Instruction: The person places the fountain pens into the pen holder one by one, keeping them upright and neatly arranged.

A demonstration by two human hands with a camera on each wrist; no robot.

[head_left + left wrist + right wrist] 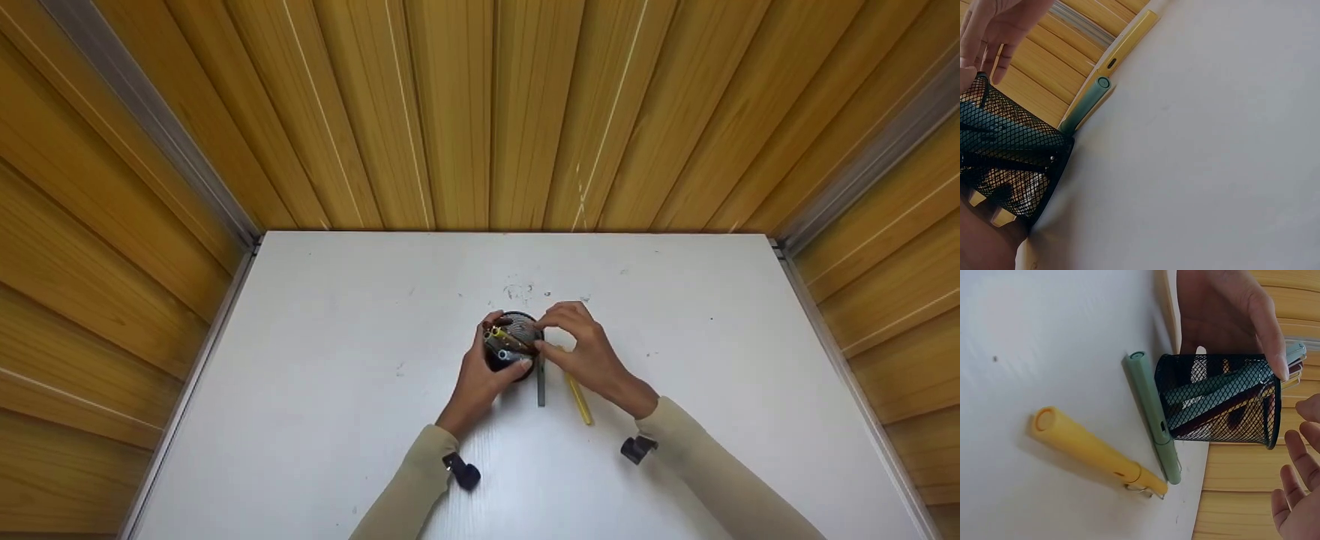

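A black mesh pen cup (516,346) stands mid-table with several pens in it. My left hand (484,360) grips the cup from its left side; in the right wrist view the left hand (1224,315) lies behind the cup (1219,399) with the thumb across the rim. My right hand (561,327) hovers at the cup's right rim, and its fingers (1297,478) are spread and hold nothing. A green pen (1154,416) lies on the table against the cup's base. A yellow pen (1089,450) lies just beyond it. Both pens also appear from the head, green (541,388) and yellow (578,399).
The white table (337,390) fills a niche of wooden panelled walls (480,112) on three sides, with metal corner trims. Faint scuff marks (517,289) lie behind the cup. Small black cameras sit on both wrists (637,448).
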